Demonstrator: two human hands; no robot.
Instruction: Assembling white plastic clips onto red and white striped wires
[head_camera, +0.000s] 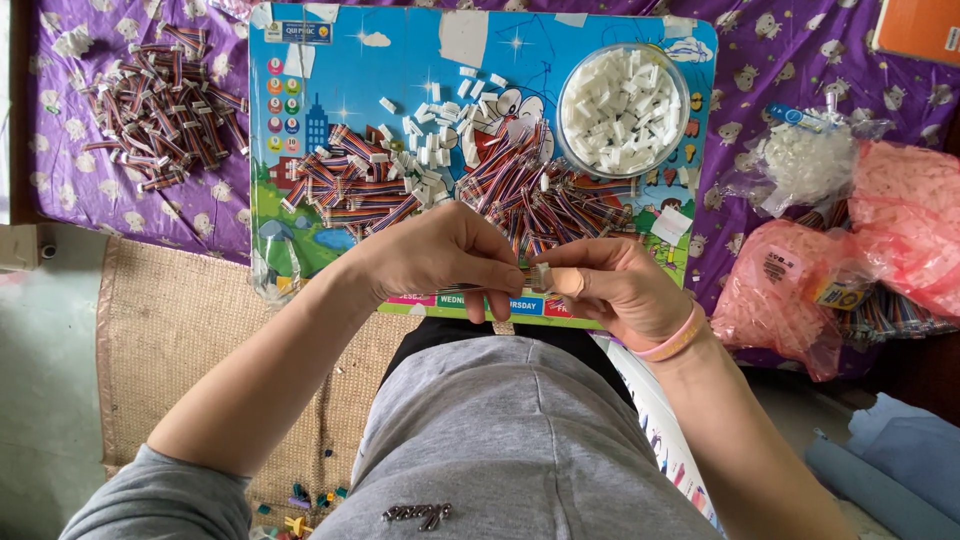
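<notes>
Bowl (570, 120) of white connectors (620, 110), pink bags (790, 290), both hands (440, 255) pinching small connector (541, 276)

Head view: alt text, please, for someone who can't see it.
Both hands, left hand and right hand, pinch a small white connector together over a blue cartoon board strewn with striped ribbon wires. A round bowl holds more white connectors.

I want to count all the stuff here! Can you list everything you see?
Cartoon board: one, blue, on the purple cloth.
Round bowl: one, clear, full of white connectors, board's top right.
Loose white connectors: many, mid-board.
Striped wire pieces: many, on board; another pile at left.
Pink bags: several, right.
Clear bag: one, right.
Woven mat: one, tan, floor.
Left hand, right hand: pinching a small wire piece together.
</notes>
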